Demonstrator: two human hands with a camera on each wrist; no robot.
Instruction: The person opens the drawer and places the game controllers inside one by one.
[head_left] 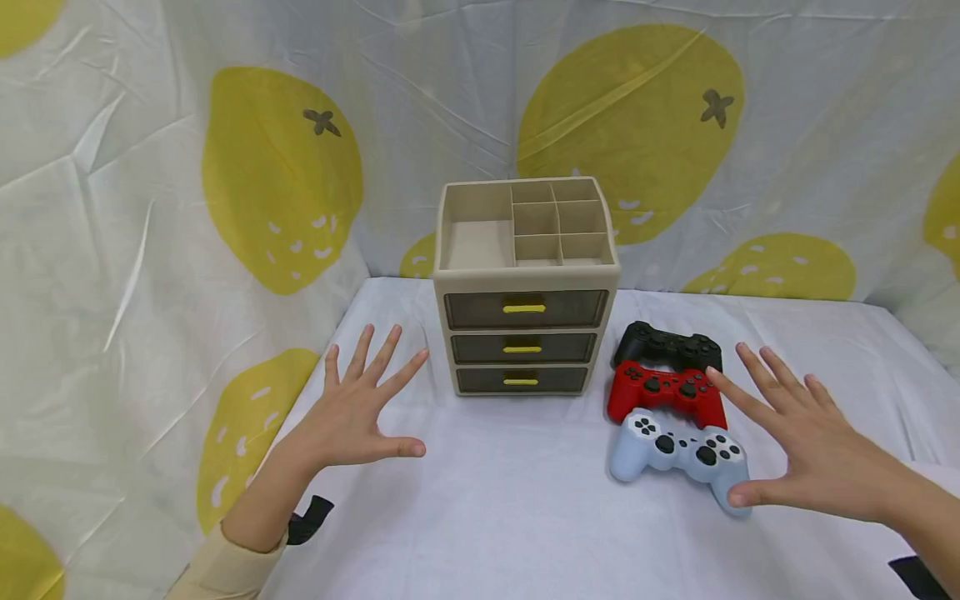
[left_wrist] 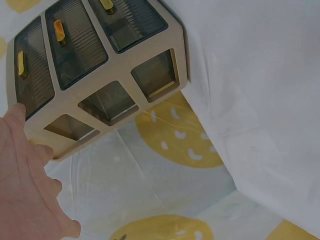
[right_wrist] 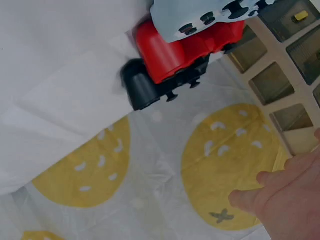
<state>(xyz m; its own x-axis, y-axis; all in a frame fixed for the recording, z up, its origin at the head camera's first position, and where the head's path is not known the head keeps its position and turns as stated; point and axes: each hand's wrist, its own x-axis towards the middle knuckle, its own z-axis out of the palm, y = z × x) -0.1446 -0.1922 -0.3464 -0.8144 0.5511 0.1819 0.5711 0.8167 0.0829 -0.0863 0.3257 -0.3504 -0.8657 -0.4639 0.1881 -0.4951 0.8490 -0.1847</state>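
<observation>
Reaching out from the near side, the left hand [head_left: 356,421] and right hand [head_left: 821,454] are raised, fingers spread wide, both released. Just left of the right hand lie the light blue controller [head_left: 686,457], red controller [head_left: 667,393] and black controller [head_left: 666,343], near to far; its thumb overlaps the nearest, contact unclear. Farther off, between the hands, stands the drawer organizer [head_left: 525,332].

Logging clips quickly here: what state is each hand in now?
Left hand: open, spread wide, holding nothing.
Right hand: open, spread wide, holding nothing.
</observation>
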